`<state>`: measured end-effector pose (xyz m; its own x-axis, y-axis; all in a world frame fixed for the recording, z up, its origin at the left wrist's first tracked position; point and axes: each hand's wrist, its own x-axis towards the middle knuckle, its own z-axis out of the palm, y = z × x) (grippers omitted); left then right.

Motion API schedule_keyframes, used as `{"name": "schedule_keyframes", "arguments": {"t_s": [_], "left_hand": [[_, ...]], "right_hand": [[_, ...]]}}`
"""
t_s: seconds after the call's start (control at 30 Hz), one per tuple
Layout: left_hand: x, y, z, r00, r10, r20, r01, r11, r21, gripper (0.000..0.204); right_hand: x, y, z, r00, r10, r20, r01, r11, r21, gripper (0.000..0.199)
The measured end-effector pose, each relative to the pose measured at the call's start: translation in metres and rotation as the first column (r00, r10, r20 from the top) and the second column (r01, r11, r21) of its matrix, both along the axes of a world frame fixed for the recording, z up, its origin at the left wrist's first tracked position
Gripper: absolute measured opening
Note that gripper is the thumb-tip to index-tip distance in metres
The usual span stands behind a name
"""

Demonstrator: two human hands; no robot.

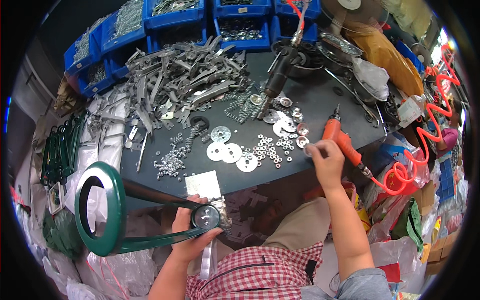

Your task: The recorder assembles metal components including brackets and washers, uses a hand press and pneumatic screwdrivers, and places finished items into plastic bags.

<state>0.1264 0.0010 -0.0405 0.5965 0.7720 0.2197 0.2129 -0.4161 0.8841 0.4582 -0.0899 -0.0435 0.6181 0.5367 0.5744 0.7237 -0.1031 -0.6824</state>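
Frame: a dark green painted metal frame [107,220] with a large ring at one end and a small hub at the other, held below the near edge of the dark worktop [300,107], over the person's lap.
Hub: a round silver disc [206,216] sits on the small end of the frame (bolts show on its face).
Left hand: the left hand [192,235] is clenched around the frame's small end, fingers curled under the hub.
Right hand: the right hand [326,159] rests at the worktop's near right edge, its fingertips pinched on a small shiny metal cup [308,149]; whether the cup is lifted cannot be told.
Driver: an orange pneumatic screwdriver [341,140] lies on the worktop just beside the right hand, joined to a coiled orange air hose [425,137].
Small parts: flat silver washers [231,152] and loose nuts [267,150] lie on the worktop's middle, left of the right hand.
Stock: a heap of grey metal brackets [185,82] covers the worktop's far left.
Bins: blue plastic bins [175,15] line the worktop's far edge.
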Motion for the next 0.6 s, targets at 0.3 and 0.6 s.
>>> {"name": "schedule_keyframes", "arguments": {"t_s": [0.3, 0.6], "left_hand": [[0.005, 0.0, 0.003, 1.0, 0.002, -0.007, -0.003, 0.998, -0.057, 0.066], [-0.007, 0.004, 0.0, 0.993, -0.099, -0.061, 0.102, 0.994, 0.048, 0.081]], "right_hand": [[-0.168, 0.047, 0.031, 0.629, 0.646, -0.434, -0.701, 0.712, 0.045, 0.012], [-0.16, 0.039, 0.044, 0.77, 0.53, -0.356, -0.598, 0.793, -0.113, 0.02]]}}
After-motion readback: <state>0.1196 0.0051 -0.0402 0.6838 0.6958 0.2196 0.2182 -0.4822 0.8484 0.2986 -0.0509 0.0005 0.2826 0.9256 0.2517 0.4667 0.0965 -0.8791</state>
